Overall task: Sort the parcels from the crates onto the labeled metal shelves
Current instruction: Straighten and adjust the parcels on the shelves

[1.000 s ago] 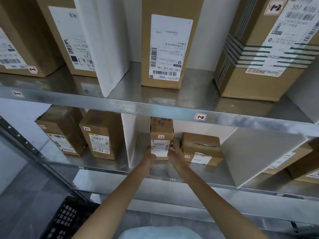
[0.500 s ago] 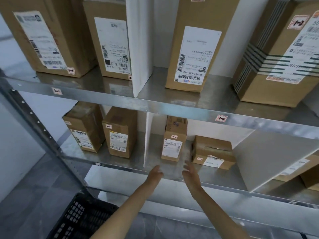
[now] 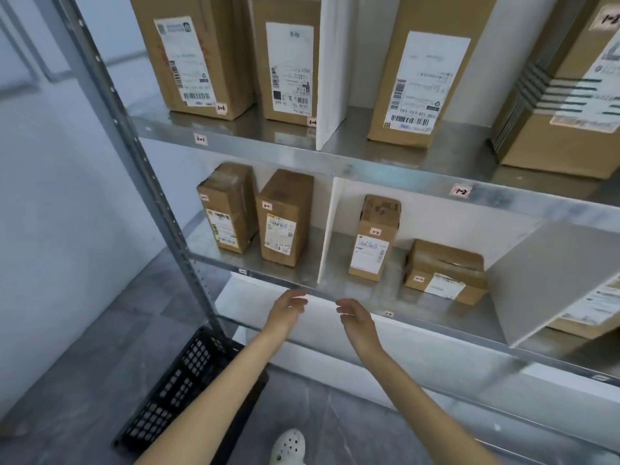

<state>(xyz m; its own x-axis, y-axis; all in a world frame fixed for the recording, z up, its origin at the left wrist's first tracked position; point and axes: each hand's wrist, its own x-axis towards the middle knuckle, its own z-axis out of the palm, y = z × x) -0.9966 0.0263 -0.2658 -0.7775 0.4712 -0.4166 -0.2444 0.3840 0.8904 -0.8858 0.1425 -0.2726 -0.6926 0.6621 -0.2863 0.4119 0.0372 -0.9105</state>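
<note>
A small upright cardboard parcel (image 3: pixel 374 239) with a white label stands on the lower metal shelf (image 3: pixel 369 290), just right of a white divider (image 3: pixel 327 236). A flat parcel (image 3: pixel 444 271) lies to its right. Two more upright parcels (image 3: pixel 283 218) stand in the left bay. My left hand (image 3: pixel 288 310) and my right hand (image 3: pixel 355 317) hover empty in front of the shelf's front edge, fingers relaxed, below and clear of the parcels. A black plastic crate (image 3: pixel 188 380) sits on the floor at lower left.
The upper shelf (image 3: pixel 385 162) carries several tall labelled boxes and another white divider (image 3: pixel 332 72). A tilted white panel (image 3: pixel 550 280) leans in the lower right bay. The grey upright post (image 3: pixel 151 169) stands at left. My white shoe (image 3: pixel 288 446) shows on the floor.
Both hands let go of the small upright parcel and drew back and down from the shelf. The view has swung left, bringing the post and crate further in.
</note>
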